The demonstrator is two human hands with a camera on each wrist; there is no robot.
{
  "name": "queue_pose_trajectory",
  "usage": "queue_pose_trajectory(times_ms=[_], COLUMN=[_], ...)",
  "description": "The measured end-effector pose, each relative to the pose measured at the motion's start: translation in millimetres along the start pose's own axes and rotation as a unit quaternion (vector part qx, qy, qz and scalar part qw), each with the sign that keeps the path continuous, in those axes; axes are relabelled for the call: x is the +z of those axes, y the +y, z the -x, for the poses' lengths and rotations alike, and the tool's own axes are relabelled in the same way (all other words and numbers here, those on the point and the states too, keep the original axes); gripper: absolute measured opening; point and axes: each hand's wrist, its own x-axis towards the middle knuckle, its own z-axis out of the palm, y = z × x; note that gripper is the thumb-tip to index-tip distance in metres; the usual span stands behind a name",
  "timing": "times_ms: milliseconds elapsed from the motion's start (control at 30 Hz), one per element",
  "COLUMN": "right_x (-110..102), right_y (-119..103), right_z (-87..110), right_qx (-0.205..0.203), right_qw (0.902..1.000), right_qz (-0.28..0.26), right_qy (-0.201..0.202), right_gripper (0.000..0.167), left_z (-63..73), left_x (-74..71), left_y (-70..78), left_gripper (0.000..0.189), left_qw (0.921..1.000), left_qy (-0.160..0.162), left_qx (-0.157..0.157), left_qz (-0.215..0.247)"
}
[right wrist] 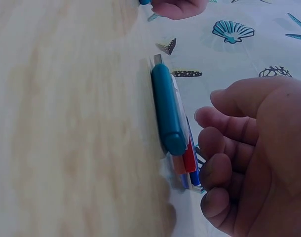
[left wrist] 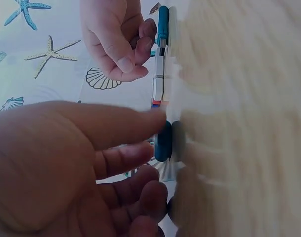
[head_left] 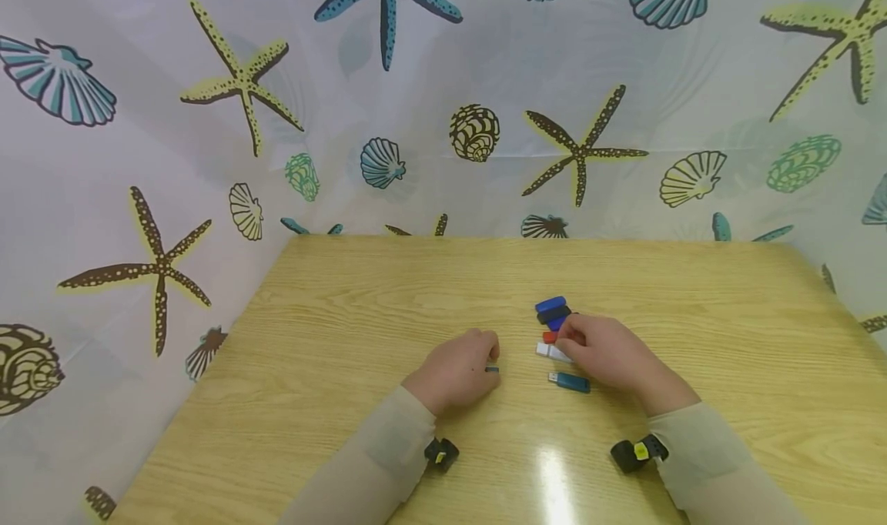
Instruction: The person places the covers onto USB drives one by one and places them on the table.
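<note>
My left hand (head_left: 459,367) is low over the table, left of a small group of USB sticks. Its thumb and index finger pinch a small teal cap (left wrist: 163,143), seen close in the left wrist view. To the right, a teal USB stick (head_left: 572,382) lies uncapped, its metal plug pointing left. Behind it lies a white USB stick (head_left: 549,350), partly covered by my right hand (head_left: 604,349). That hand hovers beside the sticks with loosely curled fingers; the right wrist view shows nothing between thumb and fingers.
Beyond the white stick lie a red stick (head_left: 550,337), a black stick (head_left: 552,315) and a blue stick (head_left: 550,304), close together, with another blue one partly hidden. The wooden table (head_left: 346,302) ends at a cloth (head_left: 430,194) printed with shells and starfish.
</note>
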Motion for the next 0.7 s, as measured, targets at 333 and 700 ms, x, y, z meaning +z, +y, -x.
queue_pose_trajectory(times_ms=[333, 700], right_x=[0.5, 1.2], right_y=[-0.5, 0.1], right_z=[-0.4, 0.2], right_qx=[-0.018, -0.020], right_qw=[0.9998, 0.9998], right_qz=[0.004, 0.000], right_qy=[0.006, 0.004], right_gripper=[0.011, 0.012], left_z=[0.5, -0.9], left_x=[-0.1, 0.4], left_y=[-0.7, -0.1], left_gripper=[0.017, 0.017], left_qw=[0.9994, 0.9998], left_qy=[0.000, -0.019], left_qx=[0.010, 0.004], left_qz=[-0.032, 0.003])
